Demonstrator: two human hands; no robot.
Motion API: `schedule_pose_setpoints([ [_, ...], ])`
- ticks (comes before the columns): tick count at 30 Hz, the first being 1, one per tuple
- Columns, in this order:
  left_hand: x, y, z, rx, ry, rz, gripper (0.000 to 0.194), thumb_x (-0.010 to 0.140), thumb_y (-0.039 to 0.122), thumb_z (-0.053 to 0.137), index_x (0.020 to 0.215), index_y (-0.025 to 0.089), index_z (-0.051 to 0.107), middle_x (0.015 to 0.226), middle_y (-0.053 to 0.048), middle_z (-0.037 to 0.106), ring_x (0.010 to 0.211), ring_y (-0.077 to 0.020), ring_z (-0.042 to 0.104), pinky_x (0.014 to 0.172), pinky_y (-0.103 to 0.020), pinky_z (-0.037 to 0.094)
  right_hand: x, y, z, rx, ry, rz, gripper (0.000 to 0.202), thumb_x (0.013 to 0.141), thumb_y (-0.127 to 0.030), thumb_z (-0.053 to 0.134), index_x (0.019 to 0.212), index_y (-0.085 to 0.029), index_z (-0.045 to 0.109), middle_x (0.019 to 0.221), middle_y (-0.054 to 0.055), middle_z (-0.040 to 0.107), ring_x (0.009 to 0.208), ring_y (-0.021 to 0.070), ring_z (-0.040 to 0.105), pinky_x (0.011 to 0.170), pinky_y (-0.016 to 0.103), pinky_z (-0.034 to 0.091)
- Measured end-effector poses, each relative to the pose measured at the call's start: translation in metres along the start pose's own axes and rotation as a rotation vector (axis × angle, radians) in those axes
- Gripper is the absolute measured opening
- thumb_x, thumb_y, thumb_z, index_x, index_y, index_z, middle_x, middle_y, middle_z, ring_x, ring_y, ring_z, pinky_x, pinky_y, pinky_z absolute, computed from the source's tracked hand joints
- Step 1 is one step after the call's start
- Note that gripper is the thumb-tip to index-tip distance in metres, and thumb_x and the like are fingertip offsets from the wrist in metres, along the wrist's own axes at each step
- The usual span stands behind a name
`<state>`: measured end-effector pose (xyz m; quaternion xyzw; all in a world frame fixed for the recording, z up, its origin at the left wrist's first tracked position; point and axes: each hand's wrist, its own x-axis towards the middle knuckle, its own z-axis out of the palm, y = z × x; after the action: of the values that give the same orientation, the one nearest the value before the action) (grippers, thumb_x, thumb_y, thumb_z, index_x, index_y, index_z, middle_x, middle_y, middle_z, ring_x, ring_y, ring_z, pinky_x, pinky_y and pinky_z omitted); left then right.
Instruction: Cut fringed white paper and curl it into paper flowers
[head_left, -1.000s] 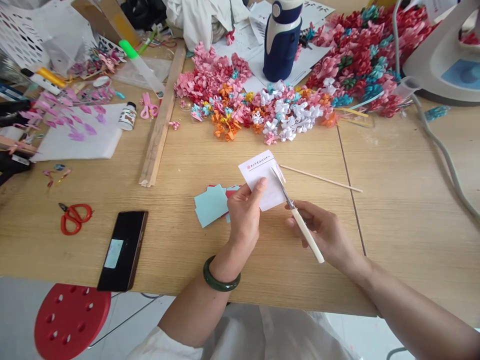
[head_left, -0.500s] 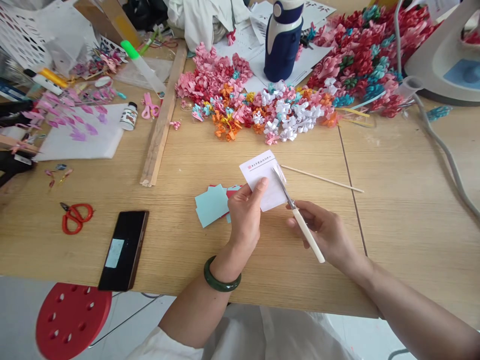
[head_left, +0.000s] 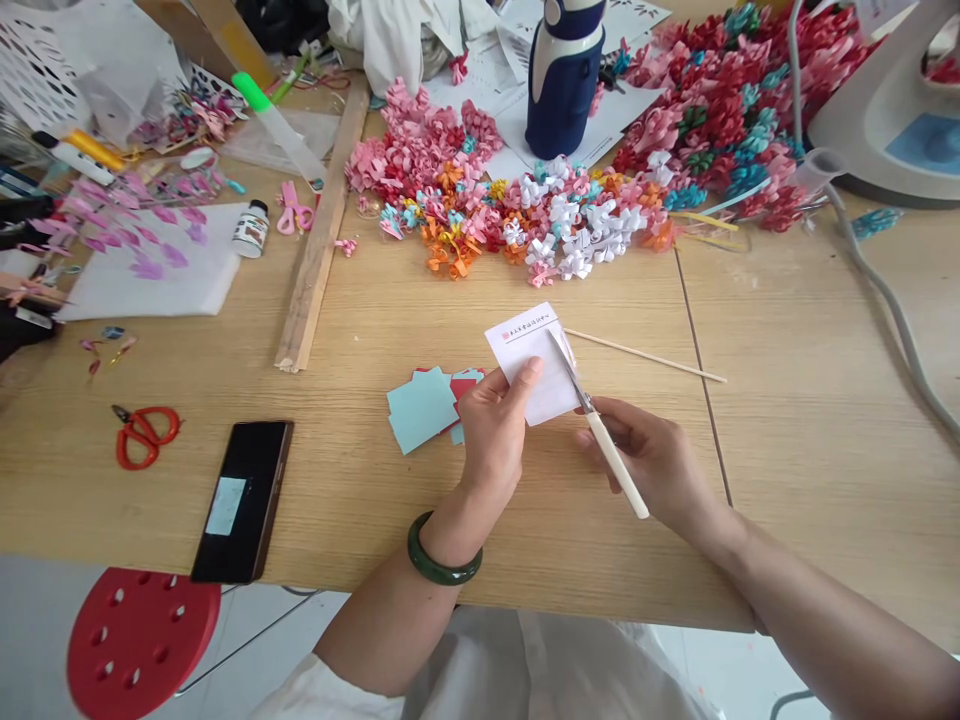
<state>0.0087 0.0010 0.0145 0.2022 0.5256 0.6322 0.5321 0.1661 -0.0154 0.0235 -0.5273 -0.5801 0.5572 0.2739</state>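
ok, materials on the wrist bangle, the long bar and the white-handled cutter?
Bangle: polished stone or glass, maybe plastic; dark green, glossy highlights.
Bar: wood, seemingly unfinished; pale, matt, with darker streaks.
Cutter: metal blades, likely steel, from the grey shine; handle smooth white, probably plastic.

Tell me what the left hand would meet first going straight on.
Probably the scissors, whose blades lie just past the left hand's thumb, over the paper it holds; their height gap is unclear.

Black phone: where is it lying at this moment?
In the head view, the black phone lies on the left, at the near edge of the table, right of the red-handled snips.
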Motion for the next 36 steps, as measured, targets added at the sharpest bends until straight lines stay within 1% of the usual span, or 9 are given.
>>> schedule_pose_setpoints([
  [4, 0.0, 0.0, 0.001, -0.001, 0.007, -0.019, 0.023, 0.071, 0.041, 0.082, 0.079, 0.019, 0.077, 0.085, -0.005, 0.078, 0.089, -0.0238, 0.072, 0.084, -0.037, 0.056, 0.001, 0.0, 0.0, 0.002, 0.005, 0.008, 0.043, 0.085, -0.052, 0.07, 0.109, -0.016, 0.067, 0.063, -0.004, 0.051, 0.048, 0.0082, 0.042, 0.041, 0.023, 0.035],
  [8, 0.001, 0.003, 0.0, 0.001, 0.01, -0.011, 0.023, 0.071, 0.041, 0.082, 0.078, 0.02, 0.076, 0.085, -0.004, 0.078, 0.091, -0.0235, 0.072, 0.081, -0.035, 0.056, 0.001, -0.001, -0.001, 0.004, -0.029, 0.002, 0.043, 0.085, -0.051, 0.07, 0.11, -0.017, 0.066, 0.068, -0.002, 0.054, 0.055, 0.0105, 0.048, 0.046, 0.024, 0.041],
  [12, 0.005, 0.012, -0.003, 0.046, 0.102, -0.044, 0.027, 0.072, 0.044, 0.082, 0.087, 0.022, 0.078, 0.088, -0.003, 0.078, 0.087, -0.0227, 0.072, 0.073, -0.032, 0.056, 0.001, -0.007, -0.004, -0.004, -0.099, 0.007, 0.041, 0.084, -0.05, 0.071, 0.11, -0.017, 0.065, 0.07, -0.002, 0.053, 0.06, 0.0115, 0.05, 0.05, 0.024, 0.045],
  [14, 0.009, 0.016, -0.005, 0.03, 0.137, 0.004, 0.028, 0.073, 0.044, 0.081, 0.089, 0.022, 0.078, 0.09, -0.004, 0.078, 0.093, -0.0238, 0.072, 0.077, -0.033, 0.057, 0.0, -0.011, -0.005, -0.011, -0.126, 0.009, 0.041, 0.084, -0.05, 0.071, 0.107, -0.018, 0.065, 0.07, -0.002, 0.054, 0.061, 0.0123, 0.051, 0.052, 0.025, 0.047],
  [16, 0.014, 0.019, -0.007, -0.028, 0.132, 0.072, 0.027, 0.074, 0.041, 0.081, 0.089, 0.02, 0.078, 0.093, -0.006, 0.079, 0.1, -0.0245, 0.072, 0.086, -0.034, 0.057, -0.001, -0.015, -0.005, -0.026, -0.138, 0.015, 0.041, 0.083, -0.052, 0.07, 0.103, -0.017, 0.065, 0.069, -0.001, 0.054, 0.06, 0.0128, 0.052, 0.052, 0.026, 0.047],
  [20, 0.019, 0.023, -0.01, -0.104, 0.113, 0.087, 0.029, 0.073, 0.039, 0.082, 0.094, 0.019, 0.078, 0.101, -0.007, 0.078, 0.097, -0.0229, 0.073, 0.095, -0.037, 0.054, -0.003, -0.016, -0.003, -0.099, -0.147, -0.018, 0.04, 0.085, -0.052, 0.068, 0.105, -0.018, 0.065, 0.069, -0.002, 0.053, 0.061, 0.0128, 0.05, 0.056, 0.027, 0.048],
  [25, 0.018, 0.023, -0.01, -0.099, 0.108, 0.062, 0.029, 0.075, 0.039, 0.081, 0.095, 0.018, 0.078, 0.098, -0.007, 0.078, 0.096, -0.0228, 0.073, 0.092, -0.036, 0.055, -0.005, -0.012, -0.001, -0.131, -0.159, -0.037, 0.036, 0.088, -0.051, 0.066, 0.103, -0.018, 0.065, 0.071, -0.001, 0.054, 0.063, 0.0128, 0.048, 0.06, 0.027, 0.046],
  [30, 0.017, 0.022, -0.009, -0.107, 0.114, 0.073, 0.026, 0.077, 0.037, 0.079, 0.096, 0.019, 0.078, 0.099, -0.006, 0.078, 0.094, -0.0203, 0.073, 0.09, -0.033, 0.055, -0.007, -0.01, 0.001, -0.105, -0.166, -0.027, 0.036, 0.089, -0.048, 0.067, 0.109, -0.019, 0.064, 0.072, -0.002, 0.052, 0.064, 0.0123, 0.045, 0.061, 0.027, 0.044],
  [36, 0.016, 0.021, -0.008, -0.088, 0.123, 0.082, 0.027, 0.077, 0.039, 0.079, 0.096, 0.018, 0.078, 0.1, -0.006, 0.078, 0.098, -0.0222, 0.073, 0.091, -0.034, 0.055, -0.007, -0.007, 0.001, -0.093, -0.157, -0.015, 0.037, 0.089, -0.048, 0.067, 0.112, -0.019, 0.064, 0.071, -0.003, 0.051, 0.064, 0.0119, 0.043, 0.059, 0.026, 0.04],
])
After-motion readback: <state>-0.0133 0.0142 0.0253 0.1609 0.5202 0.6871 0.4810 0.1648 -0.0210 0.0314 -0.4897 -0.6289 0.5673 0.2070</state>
